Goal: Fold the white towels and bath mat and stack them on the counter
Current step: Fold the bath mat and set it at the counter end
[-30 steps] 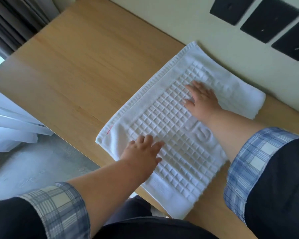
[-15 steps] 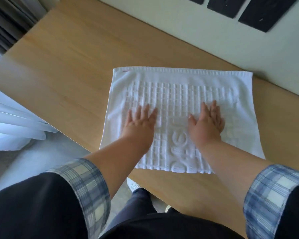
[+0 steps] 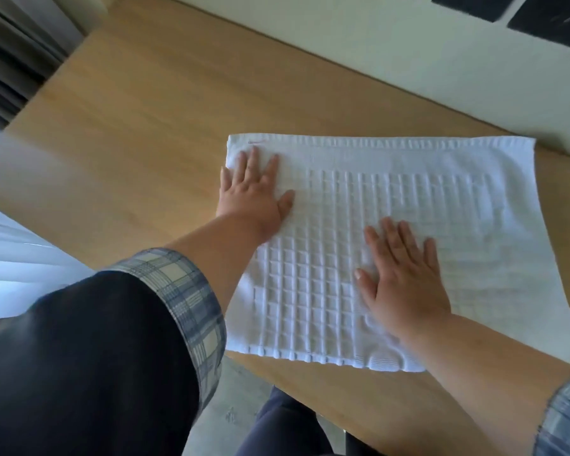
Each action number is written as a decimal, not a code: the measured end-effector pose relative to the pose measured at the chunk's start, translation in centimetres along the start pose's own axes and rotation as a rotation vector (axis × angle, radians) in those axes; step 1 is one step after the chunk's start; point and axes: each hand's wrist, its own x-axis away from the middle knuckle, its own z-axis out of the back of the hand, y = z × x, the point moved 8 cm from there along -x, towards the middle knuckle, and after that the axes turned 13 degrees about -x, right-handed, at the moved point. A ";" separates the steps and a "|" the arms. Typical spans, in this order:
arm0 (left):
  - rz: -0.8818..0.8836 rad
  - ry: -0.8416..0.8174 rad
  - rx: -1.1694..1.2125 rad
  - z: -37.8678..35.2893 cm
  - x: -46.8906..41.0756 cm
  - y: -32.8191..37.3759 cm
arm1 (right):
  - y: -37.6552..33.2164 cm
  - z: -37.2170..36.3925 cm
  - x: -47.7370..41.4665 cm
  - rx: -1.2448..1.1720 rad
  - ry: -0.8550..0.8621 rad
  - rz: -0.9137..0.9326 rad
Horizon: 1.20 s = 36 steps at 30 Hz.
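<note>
Wooden counter (image 3: 129,143), white bath mat (image 3: 408,179) flat beneath both hands (image 3: 254,199) (image 3: 405,284) (palms down)

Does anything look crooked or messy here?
Only slightly: the white bath mat lies askew on the wooden counter, its far right corner nearly at the wall, its far left corner well away. No spills or damage show.

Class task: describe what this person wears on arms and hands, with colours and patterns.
The left sleeve is dark navy with a turned-back plaid cuff in blue, grey and cream; the right cuff shows the same plaid. Forearms are bare. The left hand and right hand show no gloves, rings or watch.
</note>
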 end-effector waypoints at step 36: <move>-0.220 -0.006 -0.025 0.0 10.2 14.1 | 18.1 5.6 3.7 -0.144 0.043 -0.392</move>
